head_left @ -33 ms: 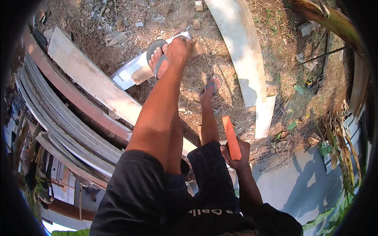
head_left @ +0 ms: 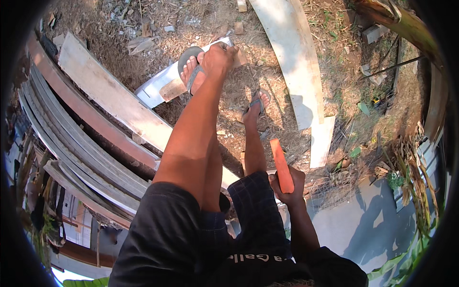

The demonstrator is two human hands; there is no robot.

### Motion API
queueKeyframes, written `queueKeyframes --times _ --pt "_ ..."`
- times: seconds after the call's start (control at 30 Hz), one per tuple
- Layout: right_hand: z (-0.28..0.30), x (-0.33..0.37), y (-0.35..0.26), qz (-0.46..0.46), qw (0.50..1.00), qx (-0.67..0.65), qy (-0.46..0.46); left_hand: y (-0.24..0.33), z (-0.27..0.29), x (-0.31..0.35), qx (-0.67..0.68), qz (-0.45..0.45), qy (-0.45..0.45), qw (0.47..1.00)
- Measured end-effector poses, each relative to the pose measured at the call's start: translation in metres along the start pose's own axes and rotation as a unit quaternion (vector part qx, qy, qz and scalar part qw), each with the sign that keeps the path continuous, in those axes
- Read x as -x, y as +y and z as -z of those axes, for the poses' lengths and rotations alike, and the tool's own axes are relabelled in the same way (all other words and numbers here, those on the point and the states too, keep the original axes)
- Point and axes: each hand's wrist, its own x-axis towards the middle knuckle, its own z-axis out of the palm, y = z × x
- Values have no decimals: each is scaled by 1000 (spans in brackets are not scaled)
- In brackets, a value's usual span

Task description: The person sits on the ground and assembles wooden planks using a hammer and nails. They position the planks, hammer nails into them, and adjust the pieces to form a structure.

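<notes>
My left hand (head_left: 219, 58) is closed at the right end of a short piece of wood (head_left: 172, 89), knuckles up, beside my sandalled left foot (head_left: 192, 71). The foot stands on that wood, which lies over a whitish board (head_left: 152, 90). Closer to my body, my right hand (head_left: 292, 185) grips the orange handle (head_left: 282, 167) of what looks like a handsaw. Its blade seems to show edge-on, as a faint thin line running toward the wood's right end; where it touches is hard to make out.
Long planks (head_left: 110, 88) and stacked grey boards (head_left: 86, 138) lie at left. Another pale board (head_left: 294, 62) stretches across the ground right of my feet. Small wood offcuts (head_left: 238, 27) lie ahead. Wire mesh (head_left: 334, 191) and a grey slab (head_left: 344, 229) are at lower right.
My right hand and the orange handle have shifted very slightly forward, away from my body. The left hand and foot look the same.
</notes>
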Motion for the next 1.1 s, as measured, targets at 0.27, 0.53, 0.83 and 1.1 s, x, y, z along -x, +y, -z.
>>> queueKeyframes --times 0.27,0.53,0.83,1.1 --pt "-40 -132 3 90 994 -5 53 -9 -12 -17 -12 -57 35 998" --pt "8 25 15 17 998 63 -6 -12 -16 -19 -29 -48 43 998" --pt "-41 -149 -2 52 997 -3 53 -5 -10 -15 -27 -65 26 997" --pt "20 48 15 44 990 128 -27 -13 -12 -13 -38 -63 28 997"
